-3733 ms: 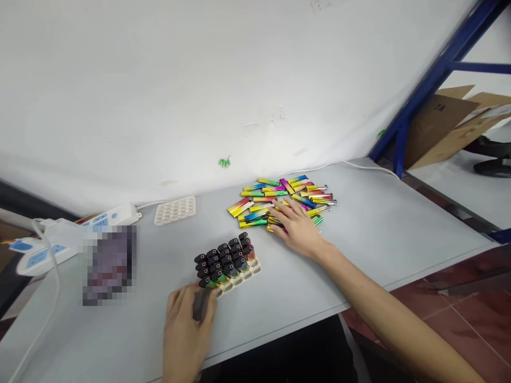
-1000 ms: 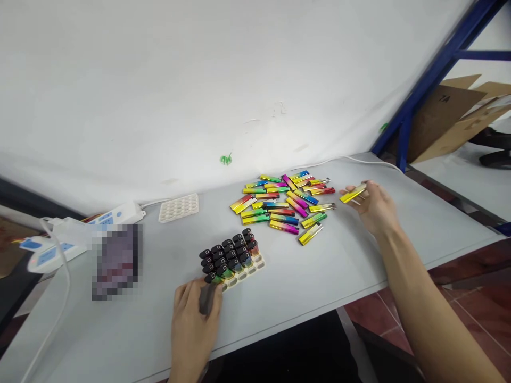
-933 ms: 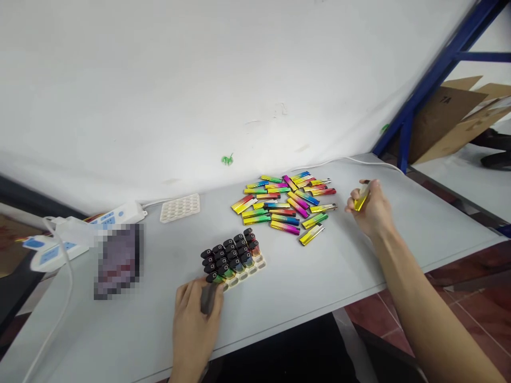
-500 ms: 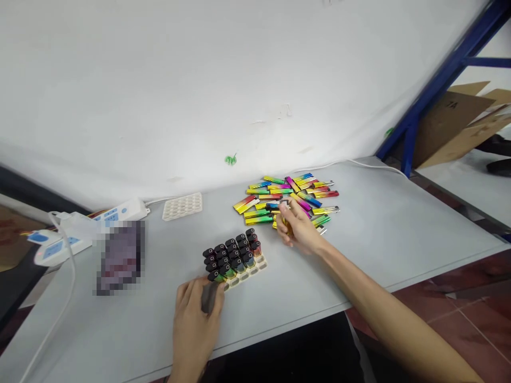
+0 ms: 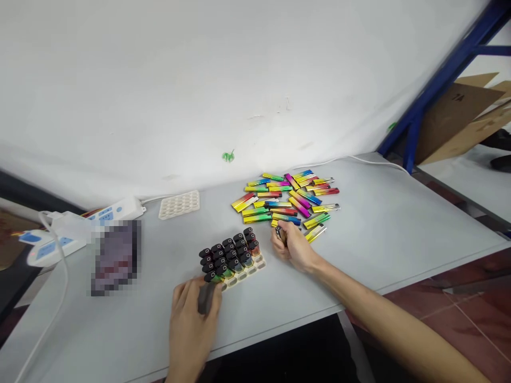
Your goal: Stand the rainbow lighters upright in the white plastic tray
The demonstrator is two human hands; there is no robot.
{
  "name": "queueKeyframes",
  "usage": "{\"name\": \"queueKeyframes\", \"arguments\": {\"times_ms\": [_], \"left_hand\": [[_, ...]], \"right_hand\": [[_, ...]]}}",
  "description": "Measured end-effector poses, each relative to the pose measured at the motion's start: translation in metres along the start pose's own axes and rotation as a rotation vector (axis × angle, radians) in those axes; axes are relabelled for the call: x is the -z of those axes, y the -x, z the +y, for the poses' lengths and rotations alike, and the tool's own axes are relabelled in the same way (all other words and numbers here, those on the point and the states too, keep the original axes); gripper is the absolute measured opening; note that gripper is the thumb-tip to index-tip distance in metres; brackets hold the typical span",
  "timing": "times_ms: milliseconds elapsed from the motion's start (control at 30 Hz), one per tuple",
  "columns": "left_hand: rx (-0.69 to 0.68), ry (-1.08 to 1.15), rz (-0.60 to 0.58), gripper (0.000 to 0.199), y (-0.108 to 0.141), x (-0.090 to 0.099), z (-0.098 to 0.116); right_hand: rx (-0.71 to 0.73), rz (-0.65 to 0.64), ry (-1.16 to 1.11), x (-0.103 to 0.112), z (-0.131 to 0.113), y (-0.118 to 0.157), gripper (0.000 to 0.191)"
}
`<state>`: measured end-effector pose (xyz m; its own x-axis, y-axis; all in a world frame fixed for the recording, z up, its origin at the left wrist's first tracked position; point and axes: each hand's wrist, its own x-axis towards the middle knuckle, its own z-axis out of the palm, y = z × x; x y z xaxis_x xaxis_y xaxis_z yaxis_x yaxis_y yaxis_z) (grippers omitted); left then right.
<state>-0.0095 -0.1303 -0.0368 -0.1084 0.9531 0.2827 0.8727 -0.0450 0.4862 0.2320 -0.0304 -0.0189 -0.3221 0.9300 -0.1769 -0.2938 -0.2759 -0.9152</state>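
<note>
Several black-topped, shiny coloured pieces that look like lighters [image 5: 230, 254] stand upright in rows in a cream tray [image 5: 242, 277]; the tray's front row of slots is bare. At the tray's near left corner, my left hand [image 5: 194, 314] is closed round a dark grey object [image 5: 205, 298]. Just right of the tray, my right hand [image 5: 290, 246] is closed on a lighter [image 5: 280, 234], mostly hidden by the fingers. Behind it lies a loose pile of multicoloured metallic lighters [image 5: 279, 199].
A second cream tray [image 5: 179, 205] sits near the wall. Power strips [image 5: 114, 210] with a white cable and a pixelated dark object [image 5: 116, 258] are at the left. On the right stand a blue metal frame [image 5: 413, 133] and cardboard boxes [image 5: 459, 117].
My right hand has drawn back from the pile, slightly toward me and the tray, with a lighter in it. My left hand keeps its place at the tray's corner. The view has shifted slightly.
</note>
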Motion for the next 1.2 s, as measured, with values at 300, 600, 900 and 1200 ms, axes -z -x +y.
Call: {"name": "queueKeyframes", "arguments": {"times_ms": [300, 600, 900, 1200], "left_hand": [[-0.013, -0.005, 0.008, 0.022, -0.001, -0.002, -0.001], [0.004, 0.017, -0.01, 0.021, 0.002, -0.001, -0.001], [0.028, 0.031, -0.028, 0.022, 0.0, -0.001, -0.001], [0.023, 0.068, -0.031, 0.019, 0.003, 0.001, -0.001]], "right_hand": [[-0.059, 0.034, -0.045, -0.001, -0.004, 0.001, 0.059], [-0.006, 0.055, 0.052, 0.001, 0.004, -0.001, 0.055], [0.382, 0.125, 0.493, 0.006, -0.005, 0.013, 0.029], [0.322, 0.056, 0.405, 0.011, -0.002, 0.015, 0.029]]}}
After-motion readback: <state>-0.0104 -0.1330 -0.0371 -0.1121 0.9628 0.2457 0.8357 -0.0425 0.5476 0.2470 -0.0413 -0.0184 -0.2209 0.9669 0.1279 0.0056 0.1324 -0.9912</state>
